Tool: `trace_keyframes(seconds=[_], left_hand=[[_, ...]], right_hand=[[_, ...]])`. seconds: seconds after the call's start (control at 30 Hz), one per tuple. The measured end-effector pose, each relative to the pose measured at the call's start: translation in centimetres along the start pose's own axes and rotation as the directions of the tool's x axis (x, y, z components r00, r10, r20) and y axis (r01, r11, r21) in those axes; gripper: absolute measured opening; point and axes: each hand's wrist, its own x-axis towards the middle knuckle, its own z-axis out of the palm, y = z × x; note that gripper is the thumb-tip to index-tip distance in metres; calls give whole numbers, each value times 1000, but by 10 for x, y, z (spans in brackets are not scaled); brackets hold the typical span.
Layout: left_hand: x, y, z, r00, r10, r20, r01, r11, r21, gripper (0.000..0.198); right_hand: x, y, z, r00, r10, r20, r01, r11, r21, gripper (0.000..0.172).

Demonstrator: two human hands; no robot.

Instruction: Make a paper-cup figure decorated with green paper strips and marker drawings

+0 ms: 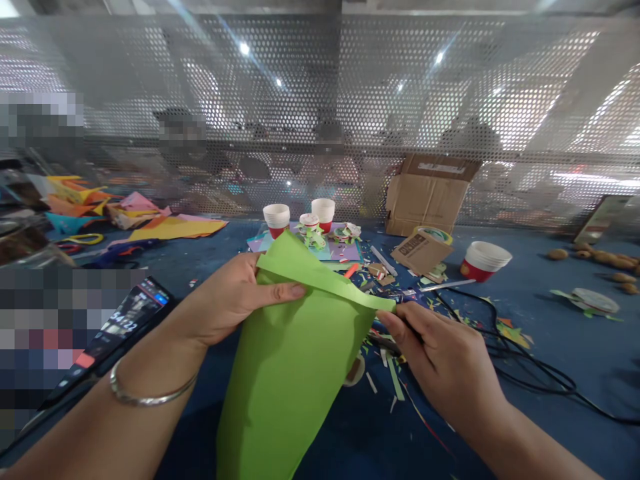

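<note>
A large sheet of green paper [295,373] hangs between my hands, its top edge folded over toward me. My left hand [245,293] grips the upper left part, thumb pressed on the front and the other fingers behind it. On the right, the corner of the fold is pinched between thumb and fingers of my right hand [440,353]. The sheet's lower end runs out of the bottom of the view. Just beyond it lie paper scraps [393,373] and a small round piece [355,370], partly hidden by the paper.
Paper cups [277,219] stand at the back, with another red-and-white stack [485,261] at right. Cardboard [430,197] leans against the perforated screen [300,100]. A black cable [540,373] crosses the right side. Coloured papers [180,227], scissors [83,239] and a phone [120,327] lie left.
</note>
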Motion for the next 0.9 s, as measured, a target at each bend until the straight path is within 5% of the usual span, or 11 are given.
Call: trace_keyframes(seconds=[0.27,0.67,0.9], left_hand=[[0,0,0,999,11,-37,-10,1000,28,29],[-1,3,-14,978,13,-207,-5,999,40,26],[0,6,-10,979,-20,-204,27,999,31,26]], right_hand=[[-1,3,0,986,144,88,-155,979,135,43],[6,10,0,917,275,290,-304,951,62,50],[1,11,2,941,300,156,-315,945,82,39]])
